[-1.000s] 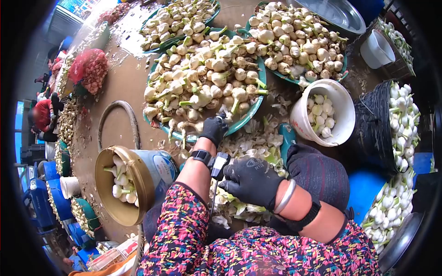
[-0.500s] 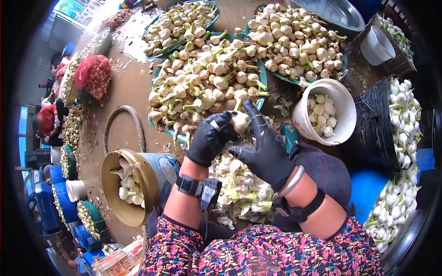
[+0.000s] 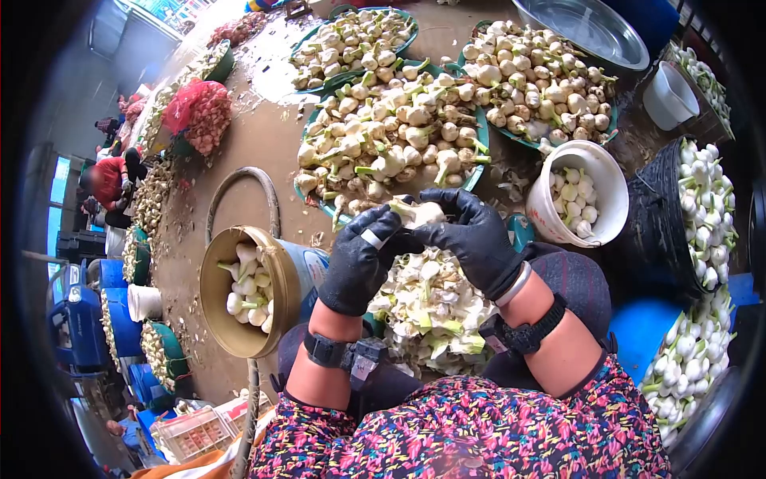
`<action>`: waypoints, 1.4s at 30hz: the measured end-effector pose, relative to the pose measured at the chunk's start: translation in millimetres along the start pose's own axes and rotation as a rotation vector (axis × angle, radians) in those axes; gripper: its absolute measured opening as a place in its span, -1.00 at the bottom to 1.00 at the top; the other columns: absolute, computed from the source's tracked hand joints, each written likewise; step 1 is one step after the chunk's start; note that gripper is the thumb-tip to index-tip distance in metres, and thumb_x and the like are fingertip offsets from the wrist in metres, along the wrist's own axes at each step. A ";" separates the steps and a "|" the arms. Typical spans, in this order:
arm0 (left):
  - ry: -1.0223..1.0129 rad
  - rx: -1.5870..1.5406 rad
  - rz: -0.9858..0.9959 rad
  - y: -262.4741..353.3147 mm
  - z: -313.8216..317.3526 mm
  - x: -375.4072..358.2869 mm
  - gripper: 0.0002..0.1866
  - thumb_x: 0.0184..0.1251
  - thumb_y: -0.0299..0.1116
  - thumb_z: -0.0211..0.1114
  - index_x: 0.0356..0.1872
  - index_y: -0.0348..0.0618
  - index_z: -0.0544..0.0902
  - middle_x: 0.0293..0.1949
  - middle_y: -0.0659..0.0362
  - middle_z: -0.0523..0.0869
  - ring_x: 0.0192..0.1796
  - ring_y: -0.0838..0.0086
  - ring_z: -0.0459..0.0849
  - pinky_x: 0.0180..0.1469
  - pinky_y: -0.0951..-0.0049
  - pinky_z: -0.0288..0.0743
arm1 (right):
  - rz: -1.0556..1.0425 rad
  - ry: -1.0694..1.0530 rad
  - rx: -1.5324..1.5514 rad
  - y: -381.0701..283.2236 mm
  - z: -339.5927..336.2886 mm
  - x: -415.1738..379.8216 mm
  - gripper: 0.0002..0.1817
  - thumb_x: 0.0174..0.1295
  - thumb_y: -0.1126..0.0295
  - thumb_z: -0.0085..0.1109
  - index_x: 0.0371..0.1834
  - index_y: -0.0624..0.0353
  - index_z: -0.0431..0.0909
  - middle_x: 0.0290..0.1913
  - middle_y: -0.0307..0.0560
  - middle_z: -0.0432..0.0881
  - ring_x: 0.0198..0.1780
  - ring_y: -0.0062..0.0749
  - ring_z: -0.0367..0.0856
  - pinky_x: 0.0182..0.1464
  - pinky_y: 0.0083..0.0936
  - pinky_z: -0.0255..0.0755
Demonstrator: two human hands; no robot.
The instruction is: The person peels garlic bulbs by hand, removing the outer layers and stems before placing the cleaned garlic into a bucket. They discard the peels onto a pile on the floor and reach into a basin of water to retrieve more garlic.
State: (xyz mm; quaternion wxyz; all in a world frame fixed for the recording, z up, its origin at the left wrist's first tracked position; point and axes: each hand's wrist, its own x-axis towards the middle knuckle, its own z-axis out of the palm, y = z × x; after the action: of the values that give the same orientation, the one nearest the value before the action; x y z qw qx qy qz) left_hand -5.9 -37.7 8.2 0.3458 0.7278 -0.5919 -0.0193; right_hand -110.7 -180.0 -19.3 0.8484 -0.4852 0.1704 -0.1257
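Observation:
Both my hands wear black gloves and meet at one garlic bulb (image 3: 427, 214). My left hand (image 3: 359, 259) pinches its stem side, with a white band round one finger. Curled round the bulb's other side is my right hand (image 3: 479, 247); its fingertips are partly hidden. Below them lies a heap of garlic skins and peelings (image 3: 431, 307) between my knees. Just beyond my hands, a green basin (image 3: 482, 132) is piled with untrimmed garlic bulbs (image 3: 391, 136).
A bucket (image 3: 209, 307) with cleaned bulbs stands at left, a white bucket (image 3: 536, 199) with more at right. A black tub (image 3: 650, 215) of white garlic is further right. A curved hose (image 3: 275, 199) lies on the floor. A person in red (image 3: 108, 180) sits far left.
My right hand has closed from spread fingers onto the garlic bulb, which now lies tilted sideways between both hands. The whole view has shifted slightly.

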 end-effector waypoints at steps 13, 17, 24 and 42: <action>0.046 -0.845 -0.521 1.2 2.4 -0.1 -0.79 0.21 -0.47 0.19 -0.19 -0.38 0.60 -0.34 0.11 0.65 -0.35 0.49 0.66 -0.31 0.53 0.53 | 0.091 -0.013 0.168 8.7 6.0 5.4 -0.69 0.13 0.43 0.21 -0.09 0.31 0.45 -0.24 -0.08 0.60 -0.31 -0.53 0.58 -0.34 -0.63 0.49; 0.049 -0.598 -0.181 -11.4 8.3 -8.1 -0.82 0.22 -0.52 0.15 -0.18 -0.35 0.60 -0.34 0.09 0.65 -0.39 0.44 0.66 -0.33 0.49 0.54 | 0.146 -0.104 0.254 11.1 5.3 6.6 -0.71 0.18 0.34 0.16 -0.12 0.30 0.46 -0.33 -0.12 0.58 -0.40 -0.51 0.58 -0.40 -0.61 0.48; 0.173 -1.402 -0.778 -1.0 -0.1 -4.7 -0.71 0.15 -0.65 0.15 -0.08 -0.22 0.57 -0.40 0.07 0.64 -0.42 0.43 0.65 -0.36 0.47 0.53 | 0.173 -0.158 0.367 14.4 6.1 7.7 -0.62 0.21 0.24 0.13 -0.01 0.28 0.46 -0.25 -0.16 0.59 -0.35 -0.53 0.56 -0.38 -0.61 0.43; 0.398 -1.496 -0.730 -44.9 -15.2 -21.2 -0.69 0.22 -0.53 0.06 0.00 -0.35 0.46 -0.24 0.12 0.65 -0.19 0.39 0.63 -0.12 0.46 0.50 | 0.172 -0.398 0.470 -8.3 -9.9 -3.7 -0.52 0.02 0.33 0.31 0.05 0.19 0.46 -0.22 -0.16 0.61 -0.33 -0.53 0.56 -0.47 -0.61 0.42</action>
State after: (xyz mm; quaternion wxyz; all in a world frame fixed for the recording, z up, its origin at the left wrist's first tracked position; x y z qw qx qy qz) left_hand 32.5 -9.2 -11.9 0.8048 0.4430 -0.0800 -0.3868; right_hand -118.6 -190.5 -16.2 0.9615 -0.2746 0.0078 0.0081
